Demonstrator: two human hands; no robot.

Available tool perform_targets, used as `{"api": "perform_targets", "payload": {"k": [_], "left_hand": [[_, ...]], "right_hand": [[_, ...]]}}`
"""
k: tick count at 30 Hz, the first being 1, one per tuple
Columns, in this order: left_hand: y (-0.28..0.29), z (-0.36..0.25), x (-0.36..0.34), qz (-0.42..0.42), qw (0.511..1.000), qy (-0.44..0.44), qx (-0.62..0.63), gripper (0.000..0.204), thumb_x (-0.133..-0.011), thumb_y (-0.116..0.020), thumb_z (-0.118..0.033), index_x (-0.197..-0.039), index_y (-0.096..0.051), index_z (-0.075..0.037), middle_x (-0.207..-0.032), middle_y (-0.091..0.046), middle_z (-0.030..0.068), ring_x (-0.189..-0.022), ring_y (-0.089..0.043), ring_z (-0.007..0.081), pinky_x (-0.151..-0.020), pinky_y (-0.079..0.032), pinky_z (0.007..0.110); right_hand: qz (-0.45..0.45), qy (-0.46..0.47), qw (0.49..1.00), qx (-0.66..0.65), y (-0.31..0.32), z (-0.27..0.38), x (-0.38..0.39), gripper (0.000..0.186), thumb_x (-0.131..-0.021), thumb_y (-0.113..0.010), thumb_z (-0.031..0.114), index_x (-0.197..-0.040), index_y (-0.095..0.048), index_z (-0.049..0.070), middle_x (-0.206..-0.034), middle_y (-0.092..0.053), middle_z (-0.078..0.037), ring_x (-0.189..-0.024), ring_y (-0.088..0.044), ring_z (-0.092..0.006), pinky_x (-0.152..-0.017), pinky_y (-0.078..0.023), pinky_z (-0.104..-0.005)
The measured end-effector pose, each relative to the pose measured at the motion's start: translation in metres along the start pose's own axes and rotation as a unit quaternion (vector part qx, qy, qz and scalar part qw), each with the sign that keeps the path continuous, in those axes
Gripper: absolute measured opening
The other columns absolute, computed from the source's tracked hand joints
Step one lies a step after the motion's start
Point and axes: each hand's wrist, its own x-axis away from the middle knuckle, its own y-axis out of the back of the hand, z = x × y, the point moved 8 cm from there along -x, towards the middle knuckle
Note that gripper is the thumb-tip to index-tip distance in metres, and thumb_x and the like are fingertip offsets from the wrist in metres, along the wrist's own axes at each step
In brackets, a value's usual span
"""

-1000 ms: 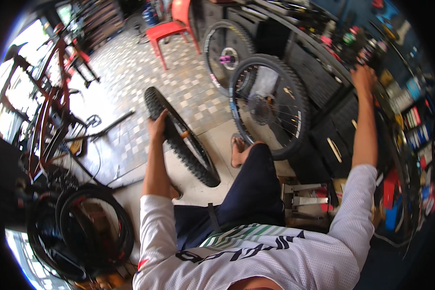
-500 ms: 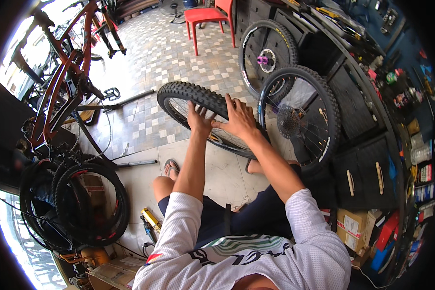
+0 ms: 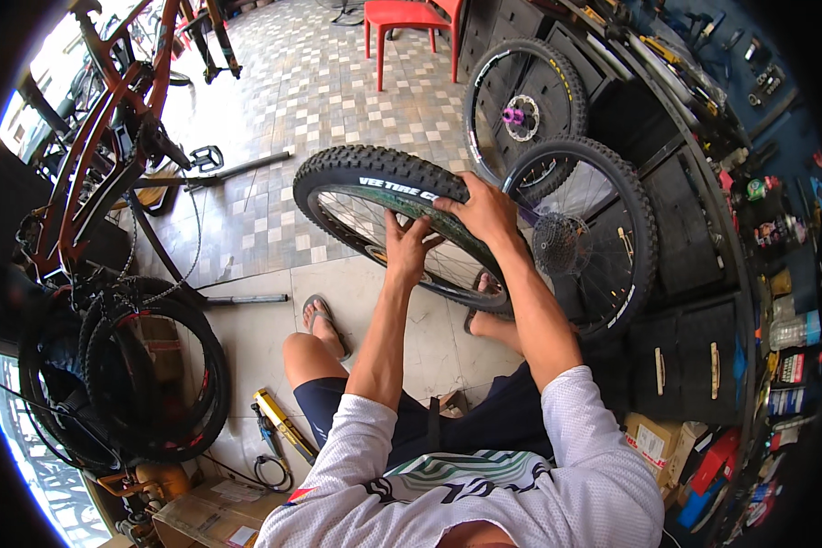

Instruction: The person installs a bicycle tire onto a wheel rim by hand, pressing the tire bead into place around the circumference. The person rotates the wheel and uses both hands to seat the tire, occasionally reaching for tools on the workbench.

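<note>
A bicycle wheel with a black knobby tyre [image 3: 333,169] stands tilted in front of me, its spokes and part of its rim showing. My right hand [image 3: 480,212] is wrapped over the tyre's upper right part, thumb on the near sidewall and fingers across the tread. Lower down, my left hand [image 3: 409,245] reaches in at the rim, its fingertips pressed against the tyre's inner edge. A dark green patch shows along the sidewall between the hands. The wheel's lower right part is hidden by my right forearm.
Two more wheels, one with a purple hub [image 3: 513,117] and one with a cassette [image 3: 560,243], lean against black cabinets at right. A bike frame [image 3: 110,137] and hanging tyres [image 3: 212,384] are at left. A yellow floor pump [image 3: 283,425] lies nearby; a red chair [image 3: 411,16] stands behind.
The wheel has turned to show more of its near sidewall. My left hand has moved down from the tyre to the rim, and my right hand has shifted right along the tread.
</note>
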Motion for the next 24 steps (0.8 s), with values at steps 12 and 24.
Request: {"api": "perform_targets", "payload": {"k": [12, 24], "left_hand": [[-0.009, 0.007, 0.003, 0.026, 1.000, -0.007, 0.009, 0.065, -0.101, -0.061, -0.005, -0.153, -0.022, -0.015, -0.133, -0.062, 0.0203, -0.111, -0.071, 0.0319, -0.089, -0.062, 0.052], [-0.008, 0.040, 0.011, 0.050, 0.997, 0.016, -0.063, 0.063, -0.104, -0.053, -0.005, -0.158, -0.022, -0.011, -0.129, -0.061, 0.0184, -0.107, -0.069, 0.0290, -0.084, -0.064, 0.045]], "right_hand": [[0.041, 0.021, 0.995, 0.090, -0.039, 0.035, -0.011, 0.077, -0.090, -0.068, 0.070, -0.125, -0.061, 0.002, -0.114, -0.072, -0.027, -0.104, -0.072, -0.0439, -0.087, -0.057, -0.0533], [-0.020, -0.027, 0.998, 0.053, -0.056, -0.049, -0.008, 0.078, -0.093, -0.055, 0.077, -0.120, -0.064, 0.005, -0.097, -0.075, -0.029, -0.092, -0.073, -0.0501, -0.079, -0.056, -0.0585]]}}
